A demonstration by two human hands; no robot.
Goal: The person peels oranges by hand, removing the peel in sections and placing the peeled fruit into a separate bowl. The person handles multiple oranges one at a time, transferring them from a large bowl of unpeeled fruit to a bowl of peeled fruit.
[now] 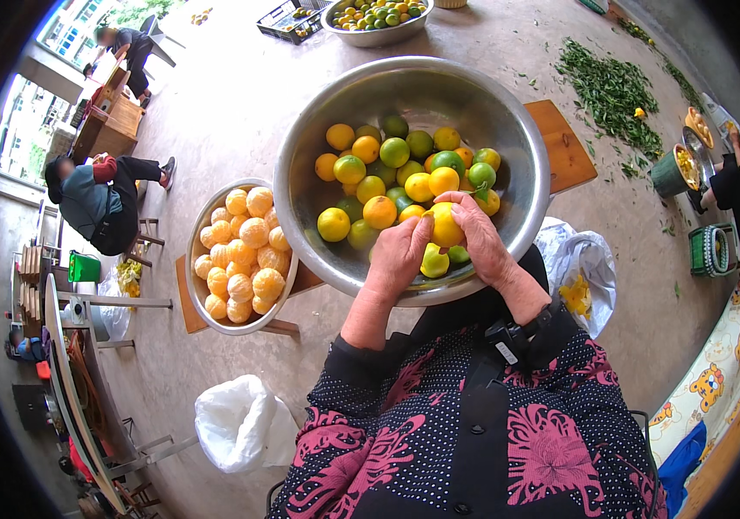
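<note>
Between my left hand (401, 253) and my right hand (483, 240) is a yellow citrus fruit (447, 224), gripped from both sides. My left thumb presses on its peel. Both hands are over the near part of a large steel basin (305, 214), which holds several unpeeled green, yellow and orange citrus fruits (380, 212). A small leaf (481, 193) shows just beyond my right fingers. To the left, a smaller metal bowl (197, 285) is heaped with peeled citrus fruits (254, 232). The fruit's underside is hidden by my hands.
A wooden bench (558, 146) supports the basin. White plastic bags lie at right (594, 259) with peels and at lower left (234, 422). Another fruit basin (376, 36) and a black crate (289, 23) stand beyond. Leaves (610, 91) cover floor at right. A person (94, 201) sits left.
</note>
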